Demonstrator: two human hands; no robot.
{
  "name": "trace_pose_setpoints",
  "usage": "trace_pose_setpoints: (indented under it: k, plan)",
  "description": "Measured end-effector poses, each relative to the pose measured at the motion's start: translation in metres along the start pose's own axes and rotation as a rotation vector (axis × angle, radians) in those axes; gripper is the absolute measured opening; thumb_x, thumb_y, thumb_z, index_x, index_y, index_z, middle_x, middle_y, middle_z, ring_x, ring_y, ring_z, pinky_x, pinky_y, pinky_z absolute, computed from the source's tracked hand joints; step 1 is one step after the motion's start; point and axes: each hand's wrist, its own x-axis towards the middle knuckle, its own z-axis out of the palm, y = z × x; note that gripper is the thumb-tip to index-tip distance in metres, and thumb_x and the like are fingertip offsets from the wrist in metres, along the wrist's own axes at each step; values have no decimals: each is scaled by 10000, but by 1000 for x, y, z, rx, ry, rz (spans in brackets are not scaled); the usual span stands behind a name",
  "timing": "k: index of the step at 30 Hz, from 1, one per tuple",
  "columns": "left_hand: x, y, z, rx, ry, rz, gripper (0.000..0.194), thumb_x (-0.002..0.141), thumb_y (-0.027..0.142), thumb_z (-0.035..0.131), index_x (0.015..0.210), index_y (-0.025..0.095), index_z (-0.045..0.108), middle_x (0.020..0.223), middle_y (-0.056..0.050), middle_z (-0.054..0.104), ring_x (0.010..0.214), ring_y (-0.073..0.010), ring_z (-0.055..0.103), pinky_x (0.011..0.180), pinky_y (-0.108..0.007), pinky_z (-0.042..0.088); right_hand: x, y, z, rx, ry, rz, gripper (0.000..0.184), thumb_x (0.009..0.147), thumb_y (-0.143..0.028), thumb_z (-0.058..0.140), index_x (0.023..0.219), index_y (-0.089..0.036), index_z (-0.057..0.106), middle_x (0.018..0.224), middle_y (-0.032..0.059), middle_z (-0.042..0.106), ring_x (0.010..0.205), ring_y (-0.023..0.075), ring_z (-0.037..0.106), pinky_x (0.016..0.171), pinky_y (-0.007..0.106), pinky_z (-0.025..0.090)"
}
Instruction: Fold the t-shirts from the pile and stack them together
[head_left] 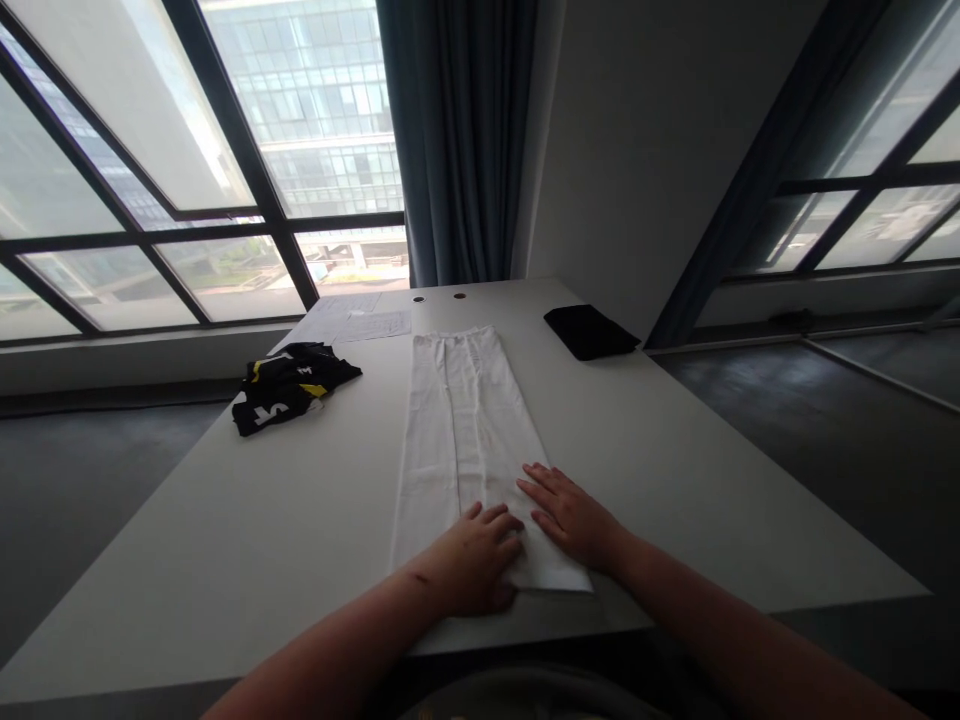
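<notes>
White trousers (480,420) lie lengthwise on the white table (322,540), their gathered waistband at the far end and the leg hems near me. Over the lower legs rests my left hand (480,555), palm down with the fingers a little bent and spread; its thumb side is partly hidden. My right hand (574,515) lies flat on the right edge of the lower leg, fingers stretched out. Both hands touch the fabric, and neither visibly grips it. Some creases run along the middle of the trousers.
A crumpled black garment with yellow and white markings (289,385) lies at the left. At the far right sits a folded black cloth (591,332). Sheets of paper (367,325) lie at the far left, near two cable holes. Windows and a blue curtain (461,140) stand beyond.
</notes>
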Motion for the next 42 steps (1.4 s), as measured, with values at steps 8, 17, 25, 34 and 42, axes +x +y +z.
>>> trace_pose_setpoints:
  k: [8,17,25,34,42]
  plan:
    - [-23,9,9,27,91,-154,352,844,225,693,1193,216,647,1423,-100,596,1254,-303,578,1051,-467,499,-53,-28,-18,172,-102,-314,572,885,-421,747,1416,-241,631,1490,138,588,1390,313,538,1242,555,343]
    - [-106,-8,15,-42,190,-503,705,678,11,560,1333,267,612,1432,-76,631,1325,-276,581,1126,-464,453,-64,-17,4,107,264,-71,531,892,-14,439,1302,-246,685,1250,98,721,1160,228,680,1036,429,577]
    - [-152,-27,45,-227,447,-552,747,701,62,530,1413,282,560,1370,-39,700,1271,-222,654,1083,-388,536,-59,-11,-6,156,219,-83,569,854,10,415,1308,-234,657,1262,95,708,1170,212,659,1044,422,556]
    - [-128,2,30,23,357,-356,429,852,79,525,1216,250,675,1215,-75,749,1127,-239,691,1066,-444,494,-62,-9,-14,72,40,-200,334,978,-323,630,1295,-264,718,1381,135,660,1297,281,616,1219,559,348]
    - [-116,10,2,12,150,-441,590,793,81,563,1339,298,614,1263,-53,677,1053,-247,675,936,-398,538,-61,-12,-20,144,50,-185,336,998,-369,597,1282,-263,743,1383,134,666,1291,288,604,1155,495,444]
